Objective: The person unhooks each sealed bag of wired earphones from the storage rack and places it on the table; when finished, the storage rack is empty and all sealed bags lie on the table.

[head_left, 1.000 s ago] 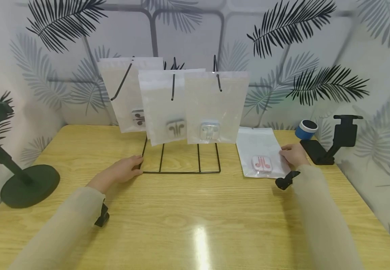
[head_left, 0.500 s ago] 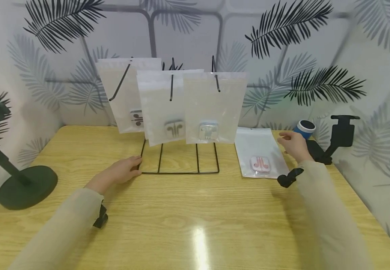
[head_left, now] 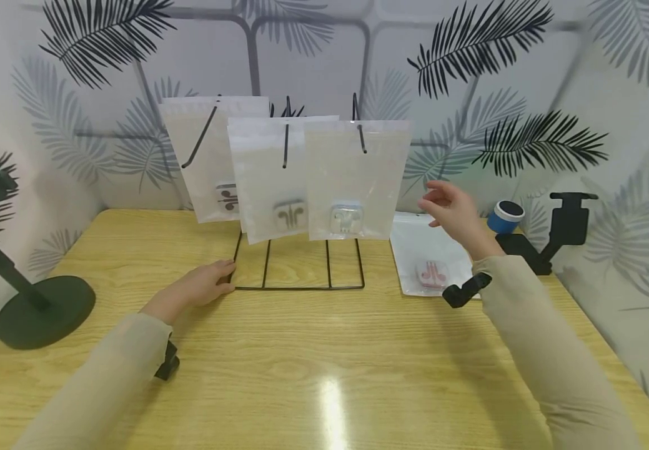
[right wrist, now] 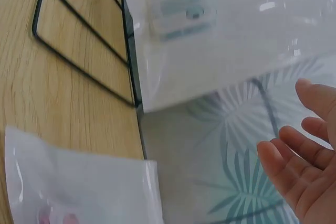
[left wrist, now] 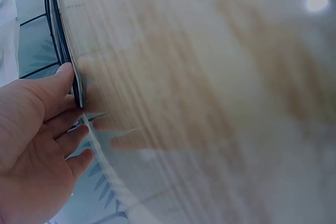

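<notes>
A black wire display rack stands on the wooden table. My left hand holds its front left base corner; in the left wrist view the thumb and fingers pinch the wire. From the rack's hooks hang white and clear plastic bags: a left bag, a middle bag and a right bag, each showing earphones low down. Raised just right of the right bag, my right hand has loosely bent fingers and holds nothing. Beneath it lies another bag with pink earphones.
At the far right stand a black phone stand and a blue round speaker-like object. A dark green lamp is on the left. Leaf-patterned fabric surrounds the table at the back and sides.
My right hand has left the right edge of the lying bag, lifted, and moved left toward the hanging right bag. That lying bag stays on the table. My left hand keeps its place on the rack.
</notes>
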Motion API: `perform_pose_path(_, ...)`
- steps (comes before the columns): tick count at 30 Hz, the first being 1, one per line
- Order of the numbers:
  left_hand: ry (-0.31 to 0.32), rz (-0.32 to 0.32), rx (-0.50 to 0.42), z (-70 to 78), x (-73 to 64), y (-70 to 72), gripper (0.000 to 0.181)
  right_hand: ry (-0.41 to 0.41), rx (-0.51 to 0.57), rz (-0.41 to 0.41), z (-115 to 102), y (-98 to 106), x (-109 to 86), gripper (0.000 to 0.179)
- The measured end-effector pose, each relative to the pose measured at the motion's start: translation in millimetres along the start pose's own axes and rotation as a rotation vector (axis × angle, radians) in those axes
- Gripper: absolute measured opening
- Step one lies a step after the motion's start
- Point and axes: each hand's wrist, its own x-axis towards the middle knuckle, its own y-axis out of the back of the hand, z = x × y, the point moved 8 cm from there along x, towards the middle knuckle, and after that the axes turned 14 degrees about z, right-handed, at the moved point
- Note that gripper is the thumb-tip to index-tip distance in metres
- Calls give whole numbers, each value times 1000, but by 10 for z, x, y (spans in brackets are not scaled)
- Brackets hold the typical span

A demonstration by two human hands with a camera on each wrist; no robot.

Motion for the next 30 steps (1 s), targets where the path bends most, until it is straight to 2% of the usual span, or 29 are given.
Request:
perform_pose_path(5,-1,-2,2,10,-1,-3,55,9,87,-23,-230,-180,-4,51)
perform_pose_path(12,0,1,6,12,-19,-9,55,-46,205,-39,-330,-358,-10,51)
perform_pose_path(21,-10,6,16,28,-25,-2,55,-128,349,70,-304,-426,46,42)
perform_pose_path(30,-4,3,8,37,-29,-3,55,-79,395,98,-349,-429,27,35)
